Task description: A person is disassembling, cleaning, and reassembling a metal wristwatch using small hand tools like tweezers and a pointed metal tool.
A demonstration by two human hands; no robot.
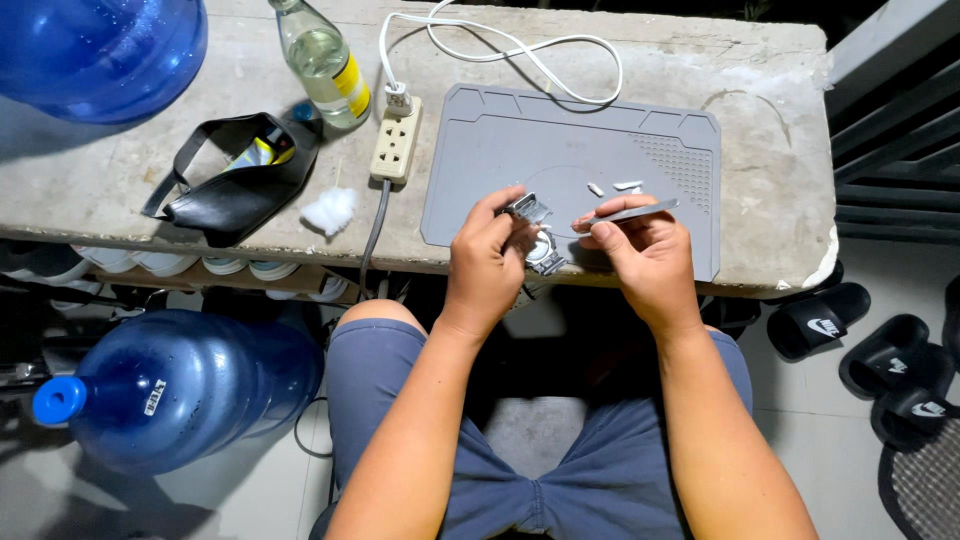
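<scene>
Wristwatch (532, 232): silver metal, link bracelet, round case partly hidden by the fingers; held over the near edge of a grey work mat (540, 140) on the table (100, 180). Left hand (487, 262): grip clenched around the watch. Right hand (645, 255): grip pinched on a slim metal tool (637, 212), which points right, away from the watch.

Small white pieces on the mat (610, 187): about three, too small to identify.
Large blue water jugs: two, one on the table (100, 45), one on the floor (170, 390) lying on its side with a blue cap.
Clear glass bottle (325, 60): one, yellow label, pale liquid inside.
Black pouch (235, 180): one, open, a yellow-and-white item inside.
Cotton wad (330, 210): one.
Power strip (396, 140): one, a white plug and cord in it.
Black slippers (880, 350): several on the floor at right.
</scene>
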